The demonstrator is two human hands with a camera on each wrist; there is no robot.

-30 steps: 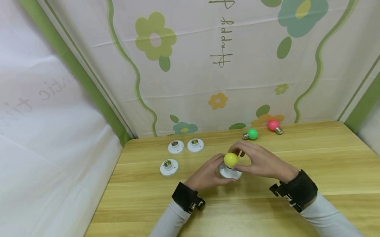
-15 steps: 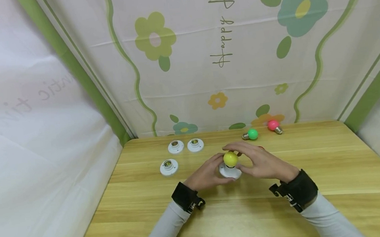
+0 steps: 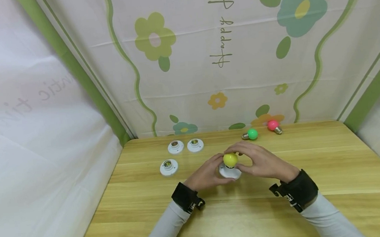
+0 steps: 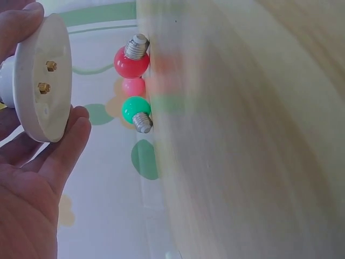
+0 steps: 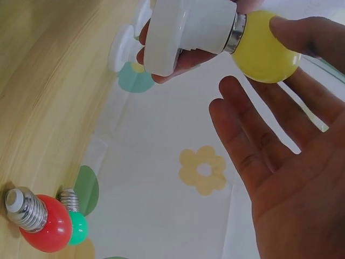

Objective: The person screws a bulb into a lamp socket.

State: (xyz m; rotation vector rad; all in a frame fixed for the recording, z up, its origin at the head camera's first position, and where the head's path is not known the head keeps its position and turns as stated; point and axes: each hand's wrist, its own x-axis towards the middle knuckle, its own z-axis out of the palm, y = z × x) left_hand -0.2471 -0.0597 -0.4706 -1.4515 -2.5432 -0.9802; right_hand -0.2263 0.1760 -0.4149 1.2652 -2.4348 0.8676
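My left hand [image 3: 206,174] grips a white round lamp socket [image 3: 229,173] by its rim, lifted off the table with its underside and two brass screws visible in the left wrist view. A yellow light bulb [image 3: 230,160] stands in the socket's opening, a strip of its metal thread showing in the right wrist view. My right hand [image 3: 265,161] pinches the bulb's globe; its thumb lies on the near side, while other fingers extend past it.
Three white lamp sockets, one being the front socket [image 3: 168,167], sit at the table's left. Toward the back right lie a green bulb [image 3: 252,134] and a pink bulb [image 3: 273,125]. A red bulb [image 5: 48,224] is hidden behind my right hand in the head view. A printed curtain [image 3: 193,76] borders the table.
My right hand's fingers spread and shift around the yellow bulb, then close in on it again. The left hand and socket stay almost in place.
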